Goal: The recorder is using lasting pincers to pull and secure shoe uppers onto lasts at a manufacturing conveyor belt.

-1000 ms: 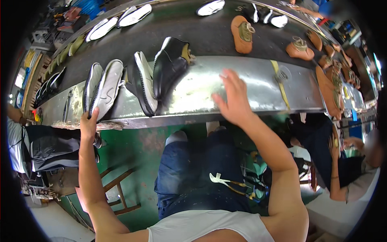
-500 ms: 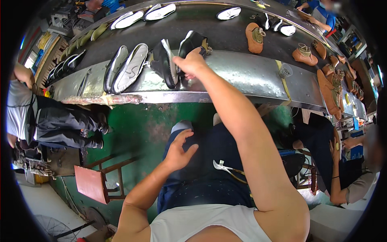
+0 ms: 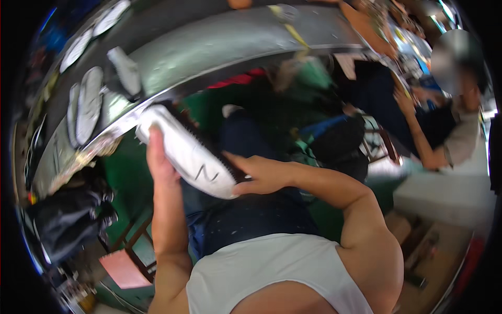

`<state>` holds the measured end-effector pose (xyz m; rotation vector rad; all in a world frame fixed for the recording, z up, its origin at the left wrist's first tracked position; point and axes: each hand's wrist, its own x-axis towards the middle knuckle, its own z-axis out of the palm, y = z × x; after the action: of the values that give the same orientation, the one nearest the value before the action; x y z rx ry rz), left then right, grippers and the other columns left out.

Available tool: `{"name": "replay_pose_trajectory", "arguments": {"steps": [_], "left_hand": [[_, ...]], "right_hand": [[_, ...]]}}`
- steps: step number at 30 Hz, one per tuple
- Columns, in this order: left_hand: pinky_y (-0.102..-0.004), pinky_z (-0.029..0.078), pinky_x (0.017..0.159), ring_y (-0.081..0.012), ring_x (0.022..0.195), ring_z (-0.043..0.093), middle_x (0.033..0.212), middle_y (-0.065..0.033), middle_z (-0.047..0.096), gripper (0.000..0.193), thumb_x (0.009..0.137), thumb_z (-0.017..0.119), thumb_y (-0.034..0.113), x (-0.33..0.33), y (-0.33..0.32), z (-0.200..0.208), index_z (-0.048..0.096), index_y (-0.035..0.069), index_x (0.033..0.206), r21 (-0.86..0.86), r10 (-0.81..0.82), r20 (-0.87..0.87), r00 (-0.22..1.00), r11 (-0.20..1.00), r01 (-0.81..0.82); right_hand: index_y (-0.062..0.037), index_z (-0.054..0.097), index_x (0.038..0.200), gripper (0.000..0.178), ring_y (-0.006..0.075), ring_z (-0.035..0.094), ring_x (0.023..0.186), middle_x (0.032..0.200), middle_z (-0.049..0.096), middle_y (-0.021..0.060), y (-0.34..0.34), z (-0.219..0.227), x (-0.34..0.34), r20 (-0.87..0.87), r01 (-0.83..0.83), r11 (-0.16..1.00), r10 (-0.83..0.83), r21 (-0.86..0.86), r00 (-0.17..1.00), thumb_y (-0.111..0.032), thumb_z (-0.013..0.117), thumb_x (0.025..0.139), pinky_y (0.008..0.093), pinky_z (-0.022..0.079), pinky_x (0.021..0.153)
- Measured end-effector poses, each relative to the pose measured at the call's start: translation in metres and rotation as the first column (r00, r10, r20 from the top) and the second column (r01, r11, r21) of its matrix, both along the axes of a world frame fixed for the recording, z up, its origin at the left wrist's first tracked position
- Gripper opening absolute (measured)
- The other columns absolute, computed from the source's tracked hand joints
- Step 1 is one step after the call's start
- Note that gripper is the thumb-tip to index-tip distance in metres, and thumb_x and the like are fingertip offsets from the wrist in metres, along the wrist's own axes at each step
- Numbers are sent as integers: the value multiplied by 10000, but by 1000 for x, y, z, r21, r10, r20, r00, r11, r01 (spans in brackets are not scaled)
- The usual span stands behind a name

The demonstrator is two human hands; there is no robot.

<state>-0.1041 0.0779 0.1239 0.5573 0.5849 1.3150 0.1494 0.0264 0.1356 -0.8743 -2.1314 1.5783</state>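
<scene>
Both hands hold one white shoe at the frame's center-left, just below the metal tabletop. The left hand has its grip closed around one end; the right hand supports the other end with its fingers only loosely curled. This loose hold could let the shoe slip down onto the lap.
</scene>
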Motion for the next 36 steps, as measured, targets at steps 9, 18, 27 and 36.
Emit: {"name": "replay_pose_trajectory", "arguments": {"steps": [9,18,27,36], "left_hand": [[-361,530,921,-210,1056,632,1201,-102,627,954,878,758,248,28,-43,-49,149,147,1606,133,5,-481,877,989,67],[-329,385,1063,-170,1248,482,1358,-84,509,503,1017,572,279,19,-44,-39,414,105,1462,87,-141,-569,810,969,231],[-389,239,1181,-289,1462,271,1564,-204,270,547,1048,498,340,18,-46,-40,328,63,1488,267,31,-745,667,930,254],[-379,252,1179,-310,1424,333,1509,-221,333,601,1057,479,346,8,-50,-29,259,17,1509,175,-66,-781,621,932,318]], "right_hand": [[-41,516,1312,663,368,599,1114,1215,578,185,-74,-66,85,569,23,977,-142,211,810,-253,816,760,452,501,956],[26,549,1269,437,158,637,852,1029,669,106,-63,-17,95,22,319,783,-364,-534,931,-138,663,880,295,520,783],[44,518,1311,393,126,631,809,1058,675,106,-46,-3,29,63,200,854,-195,-481,979,-205,571,1011,284,524,701],[11,586,1202,282,95,583,684,885,655,65,-41,-10,4,-150,176,583,-467,-793,872,-204,524,1031,234,443,570]]}}
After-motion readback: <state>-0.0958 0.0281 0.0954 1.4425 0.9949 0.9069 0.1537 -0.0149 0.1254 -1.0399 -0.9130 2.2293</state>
